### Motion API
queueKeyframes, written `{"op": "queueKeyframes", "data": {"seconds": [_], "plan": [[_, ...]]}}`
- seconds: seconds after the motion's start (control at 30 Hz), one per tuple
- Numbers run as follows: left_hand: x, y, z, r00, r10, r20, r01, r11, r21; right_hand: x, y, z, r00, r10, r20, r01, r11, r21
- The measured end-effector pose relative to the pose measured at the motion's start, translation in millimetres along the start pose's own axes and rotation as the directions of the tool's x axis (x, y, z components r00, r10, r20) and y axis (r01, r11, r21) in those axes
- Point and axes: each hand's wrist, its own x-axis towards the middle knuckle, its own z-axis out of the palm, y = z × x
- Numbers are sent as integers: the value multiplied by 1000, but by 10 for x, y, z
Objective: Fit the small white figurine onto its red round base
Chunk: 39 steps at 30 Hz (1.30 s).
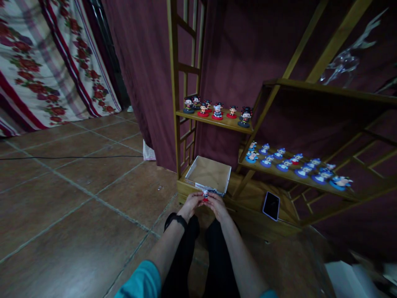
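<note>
Between my two hands is a small figurine (205,194) with a pale head and a red base, held upright. My left hand (193,202) has its fingers closed on the figurine's left side. On the other side, the fingers of my right hand (217,203) pinch it too. Just beyond the hands, an open shallow cardboard box (208,169) rests on the bottom board of a wooden shelf unit. Similar figurines on red and dark bases, one of them a pale-headed figurine (217,111), stand on the upper left shelf (223,123).
Several blue-based figurines (284,165) line the right shelf. A phone or tablet (271,205) lies on the bottom board. On the top shelf stands a clear deer-like ornament (343,64). A black cable (71,157) crosses the tiled floor. A white box (350,279) sits at the lower right.
</note>
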Motion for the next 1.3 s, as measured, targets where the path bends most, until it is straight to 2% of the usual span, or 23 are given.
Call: {"op": "queueKeyframes", "data": {"seconds": [0.2, 0.63, 0.8, 0.97, 1.3], "plan": [[-4, -2, -11, 999, 9, -37, -9, 1000, 5, -21, -10, 7, 1000, -6, 12, 6, 1000, -23], [-28, -5, 3, 994, 101, -31, -99, 993, 69, -18, -6, 11, 1000, -11, 16, 12, 999, -52], [-36, 2, -4, 997, 82, 8, -82, 997, 11, -38, -4, 15, 999, -43, 7, 44, 998, -39], [-75, 34, 6, 998, 42, -37, -43, 999, -30, -42, -12, 21, 1000, -25, -16, 25, 999, -29], [-1, -21, -42, 999, 49, -18, -50, 998, -37, -28, -5, 10, 1000, -24, -13, 24, 999, -26]]}}
